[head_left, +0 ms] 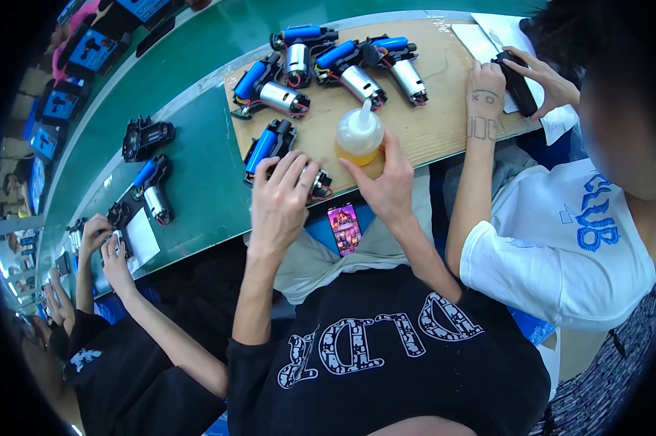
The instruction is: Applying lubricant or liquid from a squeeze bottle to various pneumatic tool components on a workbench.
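Observation:
My left hand (284, 189) lies over a motor assembly (267, 147) at the board's near edge, fingers curled around its silver motor. The assembly's blue cylinder and black frame stick out beyond my fingers; most of the motor is hidden under them. In my right hand (390, 178) is a clear squeeze bottle (358, 134) with a white nozzle pointing up and yellow liquid at the bottom. The bottle is nearly upright, just right of the assembly. Beyond both hands, several similar assemblies (283, 98) with blue cylinders, silver motors and red wires rest on the brown board (422, 134).
A phone (345, 229) with a lit screen rests on my lap. On the green table (204, 178) to the left are another motor assembly (154, 190) and a black housing (146, 138). A co-worker on the right handles a black part (518, 87); another person works at the left.

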### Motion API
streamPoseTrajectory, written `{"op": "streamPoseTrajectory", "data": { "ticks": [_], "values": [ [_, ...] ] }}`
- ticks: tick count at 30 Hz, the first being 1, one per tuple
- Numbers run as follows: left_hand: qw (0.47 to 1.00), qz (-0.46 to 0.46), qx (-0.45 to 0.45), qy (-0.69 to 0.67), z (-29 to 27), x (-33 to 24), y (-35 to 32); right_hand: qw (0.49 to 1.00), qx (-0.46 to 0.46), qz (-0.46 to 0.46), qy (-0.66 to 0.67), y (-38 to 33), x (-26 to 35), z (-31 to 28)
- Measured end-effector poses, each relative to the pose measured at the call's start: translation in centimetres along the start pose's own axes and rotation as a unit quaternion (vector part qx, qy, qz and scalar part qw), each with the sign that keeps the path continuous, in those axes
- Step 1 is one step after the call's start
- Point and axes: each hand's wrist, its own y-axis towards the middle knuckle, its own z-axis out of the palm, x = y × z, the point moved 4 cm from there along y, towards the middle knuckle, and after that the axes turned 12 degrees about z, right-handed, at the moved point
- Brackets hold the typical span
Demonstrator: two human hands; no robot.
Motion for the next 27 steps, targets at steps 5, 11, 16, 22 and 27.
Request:
{"op": "streamPoseTrajectory", "data": {
  "ticks": [5, 11, 16, 22, 27],
  "values": [
    [0.998, 0.022, -0.062, -0.02, -2.7, 1.4, 1.9, 1.0, -0.016, 0.009, 0.016, -2.1, -0.3, -2.3],
    [0.975, 0.167, -0.147, -0.025, -2.5, 4.0, 16.1, 0.999, 0.001, 0.008, 0.054, -3.2, -0.7, -4.0],
    [0.951, 0.301, -0.001, -0.068, 7.2, 3.1, 30.5, 0.999, 0.019, 0.01, 0.033, -2.8, -0.8, -4.0],
    [0.931, 0.309, 0.191, 0.04, 15.0, 3.0, 35.2, 0.999, -0.005, 0.034, 0.042, -3.5, -0.4, -3.4],
    [0.954, 0.296, 0.032, -0.029, 13.7, 3.4, 33.0, 0.999, -0.028, 0.019, -0.018, -2.8, -0.8, -3.0]
  ]
}}
